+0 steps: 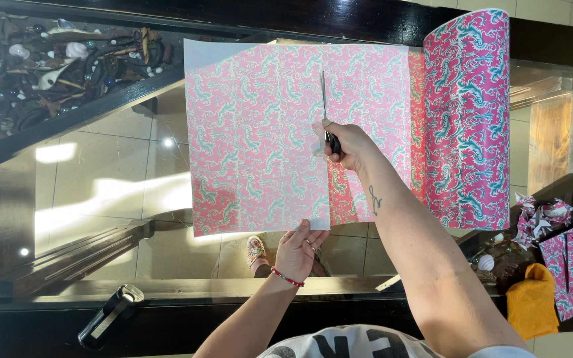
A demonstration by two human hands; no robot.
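Low centre of the frame: left hand point(298, 248) pinching the near edge of the wrapping paper sheet point(256, 139), fingers closed on it, holding it taut over the glass surface point(101, 179). Best kept pulling gently so the cut stays straight. Mid-frame: right hand point(347, 147) wrapped shut around the scissors point(326, 113), blades partway up the sheet, pointing toward the top edge. Long, steady strokes probably serve best. Upper right: the paper roll point(467, 119), still joined to the sheet.
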